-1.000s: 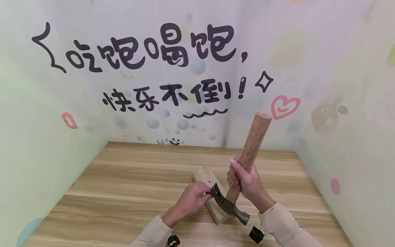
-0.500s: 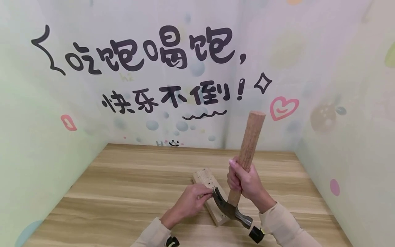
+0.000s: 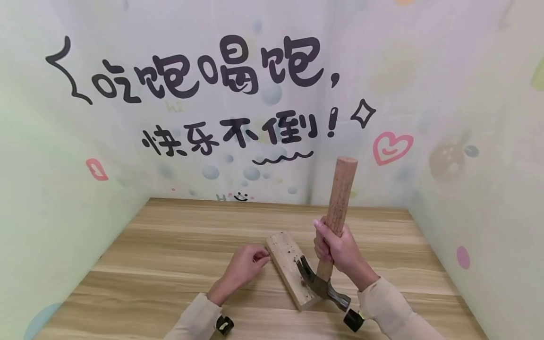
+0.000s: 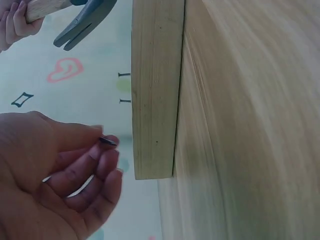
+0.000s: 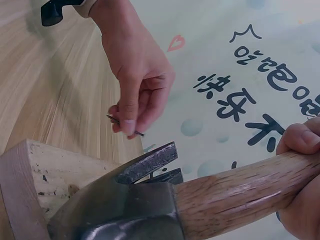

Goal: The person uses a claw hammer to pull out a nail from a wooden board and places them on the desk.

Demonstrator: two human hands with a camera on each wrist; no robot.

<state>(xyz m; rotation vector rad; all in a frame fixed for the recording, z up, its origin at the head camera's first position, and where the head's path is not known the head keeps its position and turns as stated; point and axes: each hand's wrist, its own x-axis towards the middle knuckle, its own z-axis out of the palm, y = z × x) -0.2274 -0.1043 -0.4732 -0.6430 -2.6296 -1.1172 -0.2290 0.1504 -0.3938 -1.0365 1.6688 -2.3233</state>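
Note:
My right hand grips the wooden handle of a claw hammer. The handle points up, and the claw head hangs low over the right side of a wooden block lying on the table. Just left of the block, apart from it, my left hand pinches a small dark nail between thumb and finger. Two nails stand out of the block's top face; in the left wrist view these are the upper nail and the lower nail. Dark specks and holes mark that face.
The wood-grain table is bounded by a printed back wall and side walls. A black strap piece sits at the right sleeve, and another strap piece at the left.
My left hand has drawn away from the claw and block to the left, carrying the nail. The hammer handle has swung more upright and its head has shifted slightly right.

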